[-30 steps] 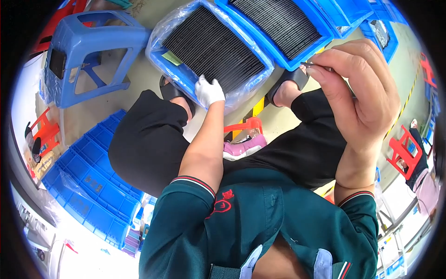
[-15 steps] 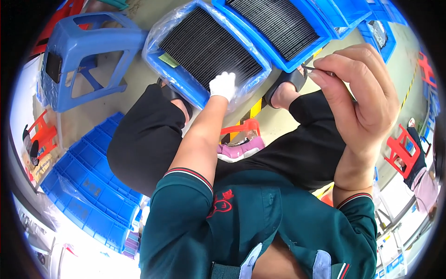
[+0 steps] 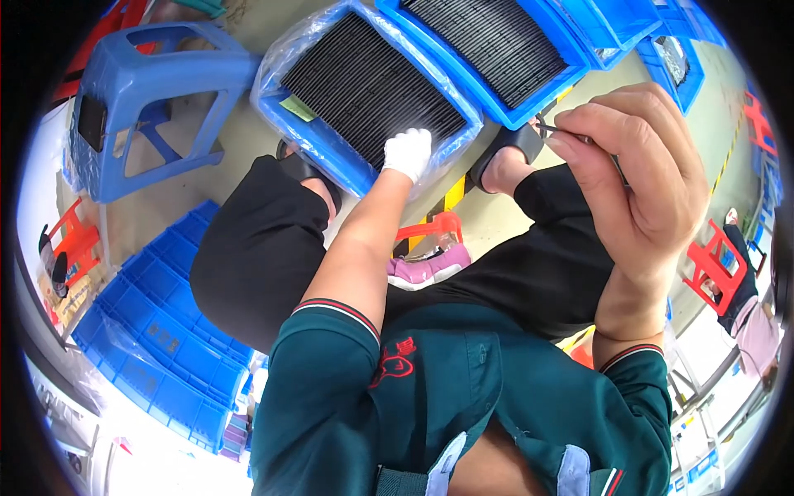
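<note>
My right hand (image 3: 641, 169), bare and raised high at the right, is closed in a pinch of thumb and index finger. A thin dark strip (image 3: 548, 128) pokes out from the fingertips; the rest of it is hidden by the hand. My left hand (image 3: 406, 155) wears a white glove and rests at the near right edge of a set of thin black strips (image 3: 372, 83). Its fingers are curled, and glare hides whatever they may hold. Those strips lie in close rows in a blue bin (image 3: 318, 153) lined with clear plastic film.
Behind to the right, a second blue bin (image 3: 517, 112) holds more dark strips. A blue plastic stool (image 3: 236, 70) stands at the left, above stacked blue crates (image 3: 157, 331). Between my legs is a red stool (image 3: 447, 223). Another person sits at the far right near a red stool (image 3: 715, 269).
My gloved left hand has shifted slightly right along the near edge of the strips. The raised right hand has moved only a little, still pinching the thin strip.
</note>
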### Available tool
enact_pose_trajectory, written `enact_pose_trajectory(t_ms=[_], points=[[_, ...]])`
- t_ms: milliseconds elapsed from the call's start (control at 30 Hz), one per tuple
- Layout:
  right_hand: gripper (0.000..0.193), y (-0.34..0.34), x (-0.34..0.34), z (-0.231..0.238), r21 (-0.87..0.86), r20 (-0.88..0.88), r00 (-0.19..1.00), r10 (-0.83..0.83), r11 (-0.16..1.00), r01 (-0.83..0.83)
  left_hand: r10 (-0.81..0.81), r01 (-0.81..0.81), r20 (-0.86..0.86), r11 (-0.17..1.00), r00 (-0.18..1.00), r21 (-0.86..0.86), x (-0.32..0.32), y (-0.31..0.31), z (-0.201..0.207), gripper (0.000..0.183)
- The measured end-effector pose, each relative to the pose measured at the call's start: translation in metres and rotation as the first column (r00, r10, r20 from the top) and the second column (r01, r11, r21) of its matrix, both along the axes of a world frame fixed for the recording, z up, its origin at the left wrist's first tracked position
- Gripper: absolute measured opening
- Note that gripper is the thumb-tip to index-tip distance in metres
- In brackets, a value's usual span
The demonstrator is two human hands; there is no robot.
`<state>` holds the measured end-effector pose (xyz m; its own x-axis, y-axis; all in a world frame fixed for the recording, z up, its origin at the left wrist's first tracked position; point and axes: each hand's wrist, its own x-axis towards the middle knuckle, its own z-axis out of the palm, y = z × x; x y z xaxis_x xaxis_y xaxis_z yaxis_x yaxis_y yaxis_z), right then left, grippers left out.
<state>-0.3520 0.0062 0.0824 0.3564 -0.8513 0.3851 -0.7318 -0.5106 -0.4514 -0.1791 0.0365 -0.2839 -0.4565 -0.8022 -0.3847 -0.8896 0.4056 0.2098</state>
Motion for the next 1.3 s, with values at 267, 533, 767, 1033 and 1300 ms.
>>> enact_pose_trajectory(t_ms=[267,533,767,1033,1300], points=[[0.017,0.001,0.0,0.001,-0.001,-0.031,1.0,0.002,1.0,-0.002,0.044,-0.043,0.011,0.998,0.999,-0.038,0.003,-0.002,-0.004,0.016],[0.017,0.001,-0.004,0.002,-0.009,-0.035,0.999,0.029,1.0,-0.03,0.083,-0.083,0.007,0.994,0.997,0.073,0.005,0.005,0.001,0.017],[0.018,0.001,-0.005,-0.002,-0.008,-0.013,1.0,-0.003,1.0,0.003,0.141,-0.144,0.034,0.981,0.989,0.132,0.007,0.001,-0.001,0.025],[0.018,0.0,-0.007,-0.002,-0.029,-0.018,1.0,0.014,0.999,-0.015,0.094,-0.091,0.038,0.993,0.995,-0.071,0.006,0.001,-0.007,0.018],[0.018,0.002,0.007,0.008,0.003,-0.087,0.995,-0.048,0.999,0.048,0.153,-0.15,0.016,0.982,0.988,-0.115,0.022,-0.023,-0.002,0.022]])
